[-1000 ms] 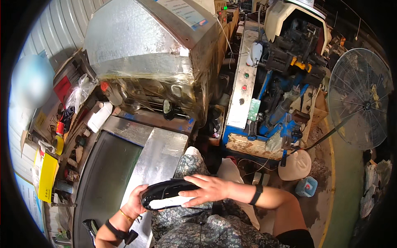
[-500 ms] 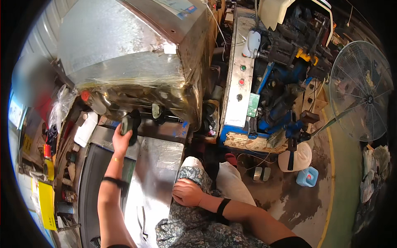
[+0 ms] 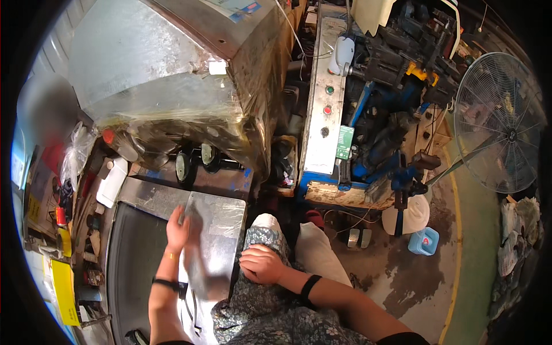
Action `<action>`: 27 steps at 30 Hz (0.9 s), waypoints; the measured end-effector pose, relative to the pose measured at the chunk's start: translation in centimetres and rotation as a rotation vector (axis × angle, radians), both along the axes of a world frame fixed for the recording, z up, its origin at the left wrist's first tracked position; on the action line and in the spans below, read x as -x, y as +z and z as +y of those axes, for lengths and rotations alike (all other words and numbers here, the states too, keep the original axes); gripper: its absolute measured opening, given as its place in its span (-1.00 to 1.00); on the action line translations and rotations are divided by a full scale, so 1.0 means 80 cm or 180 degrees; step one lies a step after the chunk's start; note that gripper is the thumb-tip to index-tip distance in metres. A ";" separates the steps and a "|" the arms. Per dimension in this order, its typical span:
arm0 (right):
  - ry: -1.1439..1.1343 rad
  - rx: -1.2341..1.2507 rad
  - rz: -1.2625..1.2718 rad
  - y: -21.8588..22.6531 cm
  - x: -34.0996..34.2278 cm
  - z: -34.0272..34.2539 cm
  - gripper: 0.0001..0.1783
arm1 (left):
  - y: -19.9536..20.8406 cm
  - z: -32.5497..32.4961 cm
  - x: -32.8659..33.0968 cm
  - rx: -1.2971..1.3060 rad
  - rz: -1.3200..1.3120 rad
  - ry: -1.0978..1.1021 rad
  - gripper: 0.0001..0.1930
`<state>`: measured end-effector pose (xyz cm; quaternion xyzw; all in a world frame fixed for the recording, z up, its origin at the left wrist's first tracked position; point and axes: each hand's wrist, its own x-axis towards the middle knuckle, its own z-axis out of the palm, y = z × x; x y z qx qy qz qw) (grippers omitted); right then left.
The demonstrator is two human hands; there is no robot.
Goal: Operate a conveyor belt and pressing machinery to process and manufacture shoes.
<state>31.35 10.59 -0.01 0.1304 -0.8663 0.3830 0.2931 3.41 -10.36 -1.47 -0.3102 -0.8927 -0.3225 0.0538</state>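
Observation:
My left hand (image 3: 177,228) is raised above a shiny metal plate (image 3: 225,221) on the bench at my left. It holds nothing, and its fingers point away from me, partly stretched out. Beyond it, two black pieces with pale oval faces stand side by side under the machine housing. The nearer is the left black piece (image 3: 182,166), and beside it is the right black piece (image 3: 209,154). My right hand (image 3: 261,264) lies flat on the flowered apron (image 3: 261,299) over my thigh, empty.
A plastic-wrapped metal housing (image 3: 155,69) rises ahead. Right of it stands a machine with a button panel (image 3: 325,109). A large fan (image 3: 500,123), a blue container (image 3: 422,241) and foot pedals (image 3: 359,238) are at the right. A white bottle (image 3: 112,183) stands left.
My left hand has let go of the left black piece and drawn back toward me over the metal plate. My right hand stays on my thigh. The view has turned slightly.

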 end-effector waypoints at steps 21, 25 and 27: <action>-0.0083 -0.0182 0.0213 0.002 -0.019 -0.056 -0.88 | -0.026 -0.467 -0.332 0.0648 -0.0838 0.3368 -0.44; -0.0118 -0.0218 0.0203 0.001 -0.018 -0.059 -0.88 | -0.048 -0.428 -0.313 0.0029 -0.0823 0.3057 -0.48; -0.0111 -0.0239 0.0207 0.002 -0.017 -0.061 -0.88 | -0.054 -0.396 -0.304 -0.0082 -0.0500 0.2783 -0.49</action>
